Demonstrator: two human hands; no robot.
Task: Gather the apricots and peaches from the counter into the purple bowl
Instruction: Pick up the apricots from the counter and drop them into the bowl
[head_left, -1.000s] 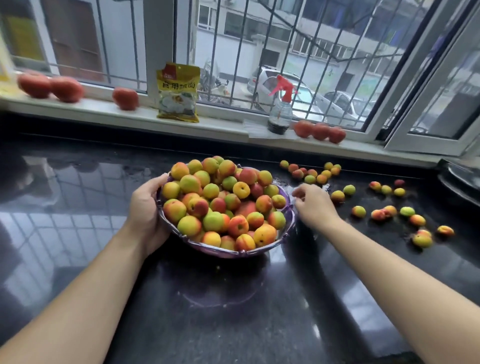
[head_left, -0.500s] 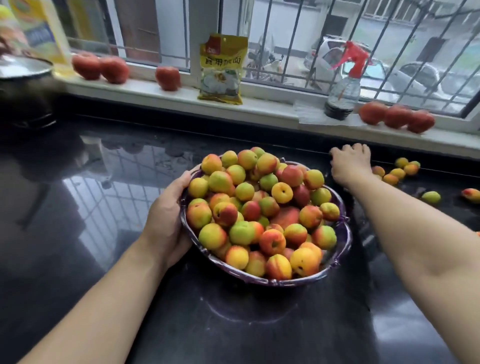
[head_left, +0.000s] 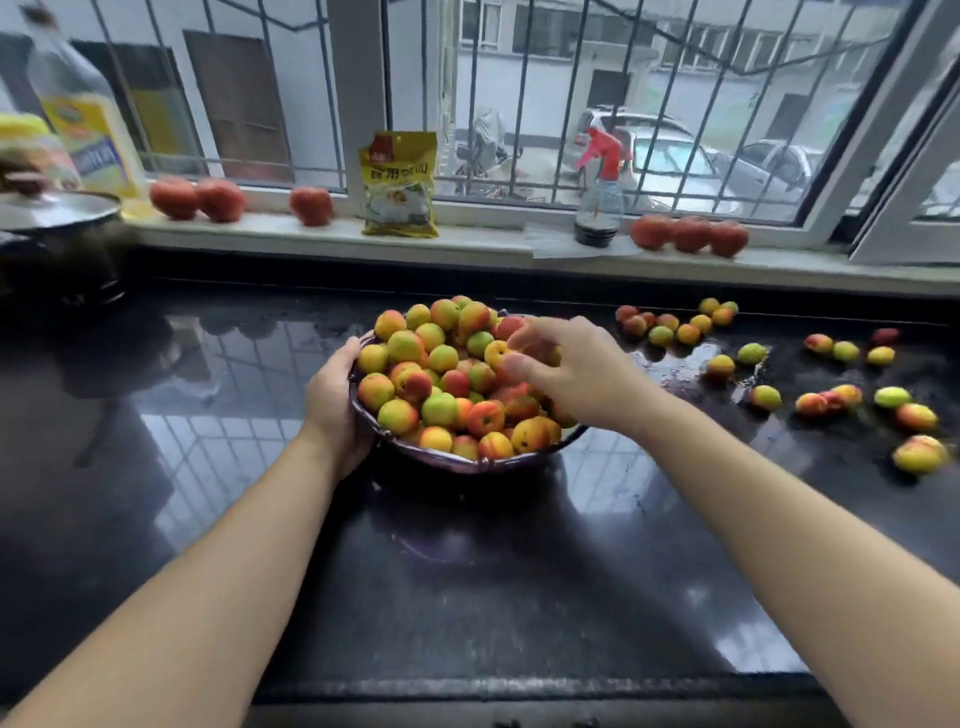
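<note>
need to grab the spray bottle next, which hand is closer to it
Right. The right hand hovers over the heaped fruit in the purple bowl, below and a little left of the spray bottle on the sill. The left hand grips the bowl's left rim, farther away.

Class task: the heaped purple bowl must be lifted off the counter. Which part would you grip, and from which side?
Probably the purple bowl is best gripped by its rim, from both sides at once. The left hand already cups the left wall; fruit is heaped above the rim, so a one-sided lift would likely tip it. The right hand could take the opposite edge.
</note>
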